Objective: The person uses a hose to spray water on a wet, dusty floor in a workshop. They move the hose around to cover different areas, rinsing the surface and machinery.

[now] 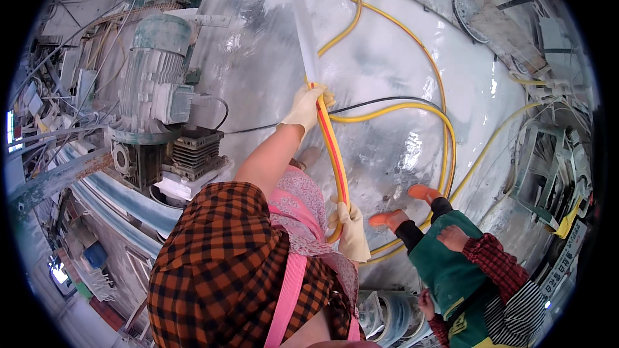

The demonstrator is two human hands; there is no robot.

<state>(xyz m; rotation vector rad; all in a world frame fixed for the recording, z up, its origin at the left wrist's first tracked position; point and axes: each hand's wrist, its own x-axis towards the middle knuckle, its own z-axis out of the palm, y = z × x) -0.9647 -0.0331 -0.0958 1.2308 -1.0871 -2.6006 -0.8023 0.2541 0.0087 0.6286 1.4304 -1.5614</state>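
Note:
My left hand (308,104), in a cream rubber glove, is closed round a yellow hose (332,148) with a red stripe, close to its front end. Lower down, beside my pink apron, my right hand (350,225) in a similar glove grips the same hose. A pale, straight stream of water (304,29) runs forward from the hose end and reaches a dark patch on the wet floor (258,45). From my right hand the hose bends down and back; its exact path there is partly hidden by the glove and apron.
Yellow hose loops (445,116) and a black cable (387,98) cross the floor. At left stands a dusty motor (151,71) on machinery. Close on my right is a person in a green apron (429,251) and orange boots. A metal frame (545,167) lies far right.

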